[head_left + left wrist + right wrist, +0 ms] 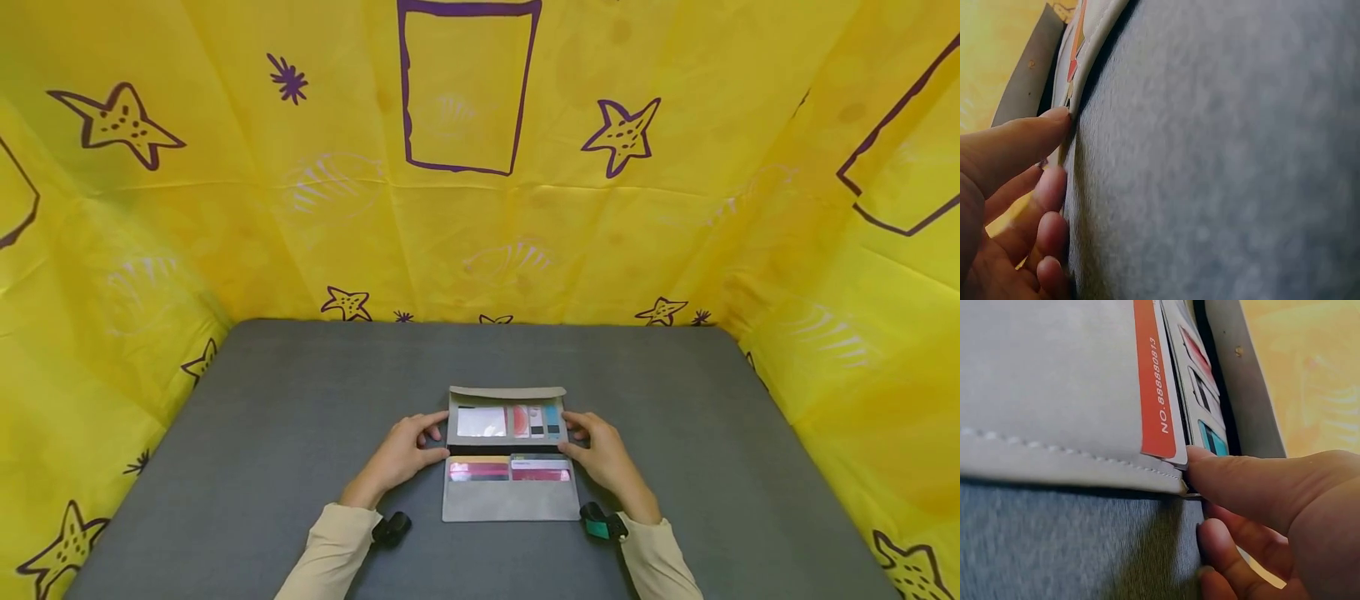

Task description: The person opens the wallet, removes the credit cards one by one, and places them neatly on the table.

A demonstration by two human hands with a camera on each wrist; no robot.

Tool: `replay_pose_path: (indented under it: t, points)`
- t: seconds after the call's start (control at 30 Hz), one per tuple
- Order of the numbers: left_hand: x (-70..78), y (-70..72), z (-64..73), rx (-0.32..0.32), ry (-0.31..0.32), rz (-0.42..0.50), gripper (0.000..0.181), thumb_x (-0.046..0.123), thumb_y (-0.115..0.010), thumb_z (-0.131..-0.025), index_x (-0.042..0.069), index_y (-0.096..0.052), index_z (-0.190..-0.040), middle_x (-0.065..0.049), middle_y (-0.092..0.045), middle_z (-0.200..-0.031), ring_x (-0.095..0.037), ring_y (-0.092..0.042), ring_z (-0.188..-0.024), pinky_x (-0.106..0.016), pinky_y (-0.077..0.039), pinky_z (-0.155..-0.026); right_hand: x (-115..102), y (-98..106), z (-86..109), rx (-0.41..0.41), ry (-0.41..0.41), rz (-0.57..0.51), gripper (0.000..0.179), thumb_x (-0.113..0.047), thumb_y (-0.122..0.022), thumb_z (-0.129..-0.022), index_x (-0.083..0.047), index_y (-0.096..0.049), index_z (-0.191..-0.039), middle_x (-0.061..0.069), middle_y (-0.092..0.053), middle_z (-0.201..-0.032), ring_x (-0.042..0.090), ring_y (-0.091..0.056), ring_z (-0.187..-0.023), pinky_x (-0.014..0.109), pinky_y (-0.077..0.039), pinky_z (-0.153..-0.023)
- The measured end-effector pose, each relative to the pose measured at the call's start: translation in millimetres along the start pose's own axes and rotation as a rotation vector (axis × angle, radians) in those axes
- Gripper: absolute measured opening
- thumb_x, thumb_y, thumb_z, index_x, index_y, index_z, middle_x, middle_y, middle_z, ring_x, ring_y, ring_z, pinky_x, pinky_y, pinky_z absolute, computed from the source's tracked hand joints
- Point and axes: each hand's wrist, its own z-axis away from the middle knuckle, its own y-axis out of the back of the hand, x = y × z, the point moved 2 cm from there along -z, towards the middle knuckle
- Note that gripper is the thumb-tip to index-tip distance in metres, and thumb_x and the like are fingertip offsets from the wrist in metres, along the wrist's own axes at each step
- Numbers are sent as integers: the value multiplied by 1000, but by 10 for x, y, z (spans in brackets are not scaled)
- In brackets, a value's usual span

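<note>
A grey long wallet point(510, 502) lies unfolded on the grey table, its flap raised at the far side. Cards point(478, 470) sit in slots of the near half, and the far half shows a clear window and more cards point(534, 422). My left hand point(405, 448) grips the wallet's left edge, thumb by the fold and index finger farther up. At the right edge, my right hand point(603, 454) holds it the same way. In the right wrist view, the thumb touches the corner beside a red-and-white card point(1157, 387). The left wrist view shows the left thumb on the wallet's edge point(1089, 62).
The dark grey tabletop point(300, 375) spreads around the wallet. Yellow cloth point(465, 233) printed with starfish closes off the back and both sides. Black bands with small devices point(393, 529) are on both wrists.
</note>
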Motion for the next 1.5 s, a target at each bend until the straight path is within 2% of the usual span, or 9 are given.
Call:
replay_pose_path:
  t: [0.3, 0.43, 0.57, 0.67, 0.77, 0.93, 1.13, 1.37, 1.5]
  points:
    - [38, -37, 27, 4, 9, -47, 56, 14, -80, -81, 7, -62, -133, 3, -56, -89, -12, -41, -83, -26, -31, -74, 9, 27, 29, 1, 2, -4, 46, -4, -77, -83, 0, -64, -127, 12, -65, -109, 20, -60, -90, 33, -51, -79]
    - [55, -39, 45, 11, 30, -49, 55, 14, -80, -81, 7, -62, -133, 4, -55, -89, -12, -40, -84, -27, -30, -73, 5, 1, 43, -2, 37, 10, 49, -9, -76, -85, 1, -60, -131, 17, -62, -123, 29, -59, -103, 45, -50, -91]
    - [64, -45, 52, 16, 58, -40, 55, 14, -80, -82, 9, -61, -134, 5, -53, -88, -12, -40, -85, -27, -30, -73, 17, -41, 68, -72, 46, 45, 67, -29, -77, -86, -1, -51, -141, 20, -48, -147, 39, -45, -127, 59, -39, -106]
    - [63, -51, 43, 20, 58, -41, 55, 14, -80, -82, 9, -61, -134, 5, -54, -89, -13, -40, -85, -28, -30, -73, 33, -56, 90, -136, 26, 55, 84, -42, -79, -81, -4, -44, -147, 17, -37, -157, 40, -33, -136, 64, -32, -109]
    - [60, -54, 32, 20, 53, -42, 55, 14, -80, -82, 9, -62, -134, 5, -54, -89, -13, -40, -85, -28, -30, -73, 57, -44, 112, -160, 15, 48, 90, -46, -80, -78, -7, -42, -150, 13, -33, -160, 39, -29, -140, 67, -27, -110]
    - [42, -60, 34, 24, 53, -38, 54, 14, -80, -82, 9, -62, -133, 5, -52, -86, -12, -39, -84, -27, -30, -73, 134, -6, 139, -175, 37, 22, 88, -44, -81, -78, -13, -43, -150, 8, -34, -161, 39, -25, -142, 64, -21, -107]
    - [25, -78, 47, 20, 50, -49, 54, 14, -80, -81, 9, -63, -132, 5, -52, -86, -12, -39, -84, -26, -30, -74, 211, -1, 167, -167, 47, -13, 87, -44, -82, -76, -16, -45, -149, 7, -37, -159, 37, -24, -142, 62, -20, -103]
    - [16, -80, 69, 27, 46, -60, 54, 14, -79, -82, 9, -62, -133, 6, -51, -86, -12, -39, -84, -27, -29, -74, 237, -53, 214, -65, 152, -4, 61, -30, -70, -90, -10, -50, -145, 12, -45, -153, 41, -31, -138, 63, -21, -101]
    - [26, -72, 64, 27, 44, -64, 53, 14, -79, -83, 9, -62, -133, 6, -52, -86, -12, -39, -84, -28, -29, -75, 236, -64, 243, -22, 191, 0, 53, -20, -66, -93, -7, -52, -143, 14, -47, -151, 41, -33, -137, 63, -22, -100]
